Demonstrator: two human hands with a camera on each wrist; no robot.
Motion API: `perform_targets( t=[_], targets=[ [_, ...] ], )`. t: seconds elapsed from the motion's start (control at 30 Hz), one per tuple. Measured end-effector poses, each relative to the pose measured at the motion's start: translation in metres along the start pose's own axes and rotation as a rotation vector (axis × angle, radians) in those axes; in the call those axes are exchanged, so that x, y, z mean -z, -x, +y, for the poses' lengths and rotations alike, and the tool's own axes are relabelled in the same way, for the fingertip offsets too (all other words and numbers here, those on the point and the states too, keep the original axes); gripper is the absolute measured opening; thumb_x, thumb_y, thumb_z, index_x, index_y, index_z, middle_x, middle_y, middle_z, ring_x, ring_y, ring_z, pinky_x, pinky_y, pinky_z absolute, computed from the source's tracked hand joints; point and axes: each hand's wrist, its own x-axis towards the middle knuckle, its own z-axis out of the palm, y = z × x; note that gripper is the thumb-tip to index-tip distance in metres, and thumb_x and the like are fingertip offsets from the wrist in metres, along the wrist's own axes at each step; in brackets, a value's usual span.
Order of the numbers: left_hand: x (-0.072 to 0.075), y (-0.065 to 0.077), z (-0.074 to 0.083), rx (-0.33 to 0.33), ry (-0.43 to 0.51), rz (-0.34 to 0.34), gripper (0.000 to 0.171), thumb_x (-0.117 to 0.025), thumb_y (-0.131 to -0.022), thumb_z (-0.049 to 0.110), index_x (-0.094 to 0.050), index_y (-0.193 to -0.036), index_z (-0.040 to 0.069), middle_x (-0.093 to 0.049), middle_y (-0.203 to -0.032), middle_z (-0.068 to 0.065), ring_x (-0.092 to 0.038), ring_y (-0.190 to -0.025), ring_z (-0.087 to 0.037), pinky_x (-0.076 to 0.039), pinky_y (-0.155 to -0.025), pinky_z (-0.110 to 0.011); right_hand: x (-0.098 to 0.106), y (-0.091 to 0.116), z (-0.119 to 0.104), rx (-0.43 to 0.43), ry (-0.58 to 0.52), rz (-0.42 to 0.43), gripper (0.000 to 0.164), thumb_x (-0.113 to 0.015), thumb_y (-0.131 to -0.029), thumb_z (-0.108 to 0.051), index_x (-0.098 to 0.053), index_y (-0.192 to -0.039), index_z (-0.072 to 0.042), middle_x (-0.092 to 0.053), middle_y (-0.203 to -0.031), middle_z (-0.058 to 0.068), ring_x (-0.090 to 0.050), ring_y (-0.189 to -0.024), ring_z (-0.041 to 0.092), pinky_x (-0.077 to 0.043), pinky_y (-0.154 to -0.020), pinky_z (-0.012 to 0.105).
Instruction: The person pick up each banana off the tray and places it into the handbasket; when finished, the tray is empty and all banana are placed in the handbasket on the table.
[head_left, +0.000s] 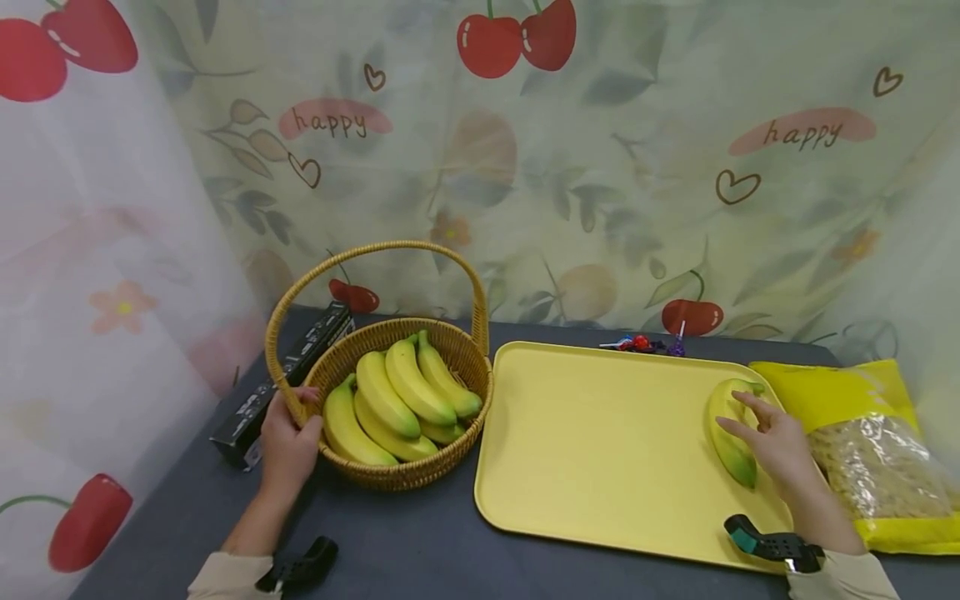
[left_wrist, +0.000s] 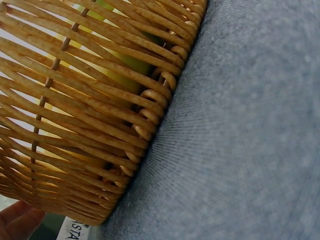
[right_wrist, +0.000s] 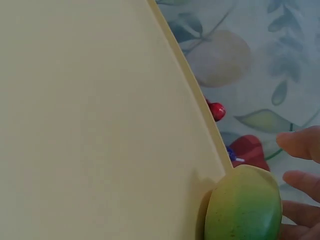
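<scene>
A wicker basket (head_left: 405,477) with an arched handle stands left of centre, holding several yellow bananas (head_left: 408,383) with green tips. My left hand (head_left: 288,442) grips the basket's left side where the handle meets the rim. Woven cane fills much of the left wrist view, with fingertips (left_wrist: 20,220) at its lower corner. On the right part of a yellow tray (head_left: 600,450) lies one banana (head_left: 731,450), its green end toward me. Over it is my right hand (head_left: 776,442), fingers spread. In the right wrist view those fingers (right_wrist: 302,142) are beside the banana's rounded end.
A yellow bag with a clear window (head_left: 873,458) lies right of the tray, close to my right forearm. Behind the tray's far edge are wrapped lollipops (head_left: 641,342). A long black box (head_left: 247,425) sits left of the basket. Patterned curtains (head_left: 562,167) hang behind the grey table (head_left: 405,542).
</scene>
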Motion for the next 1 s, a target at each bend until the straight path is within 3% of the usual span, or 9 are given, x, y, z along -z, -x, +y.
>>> perform_targets(
  t=[0.2, 0.47, 0.8, 1.0],
  targets=[
    [0.0, -0.001, 0.0, 0.003, -0.001, -0.007, 0.02, -0.051, -0.077, -0.002, -0.053, -0.097, 0.002, -0.063, -0.108, -0.014, -0.056, -0.103, -0.023, -0.034, -0.073, -0.007, -0.002, 0.001, 0.006, 0.009, 0.003, 0.005, 0.072, -0.054, -0.091, -0.037, -0.025, -0.144, 0.002, -0.012, -0.15, 0.031, -0.014, -0.132, 0.056, -0.022, -0.103, 0.061],
    [0.0, -0.001, 0.001, -0.002, -0.009, -0.009, 0.02, -0.051, -0.077, -0.002, -0.053, -0.097, 0.002, -0.063, -0.108, -0.014, -0.057, -0.102, -0.023, -0.034, -0.072, -0.007, -0.005, -0.002, 0.015, 0.041, 0.001, -0.005, 0.071, -0.055, -0.092, -0.032, -0.024, -0.143, 0.006, -0.006, -0.151, 0.028, -0.009, -0.137, 0.049, -0.019, -0.106, 0.058],
    [0.001, 0.0, 0.002, 0.005, -0.001, -0.007, 0.02, -0.051, -0.077, -0.002, -0.053, -0.097, 0.003, -0.063, -0.108, -0.013, -0.056, -0.101, -0.021, -0.034, -0.071, -0.007, -0.007, -0.006, 0.021, 0.129, 0.148, -0.02, 0.069, -0.052, -0.093, -0.035, -0.025, -0.144, 0.001, -0.006, -0.152, 0.027, -0.023, -0.131, 0.053, -0.027, -0.099, 0.053],
    [0.001, 0.0, 0.001, 0.008, -0.004, -0.01, 0.02, -0.05, -0.078, -0.002, -0.053, -0.097, 0.003, -0.063, -0.108, -0.013, -0.056, -0.1, -0.02, -0.034, -0.07, -0.006, -0.006, -0.007, 0.019, 0.178, 0.187, 0.006, 0.061, -0.055, -0.092, -0.024, -0.031, -0.14, 0.005, -0.016, -0.149, 0.03, -0.025, -0.129, 0.054, -0.029, -0.098, 0.057]
  ],
)
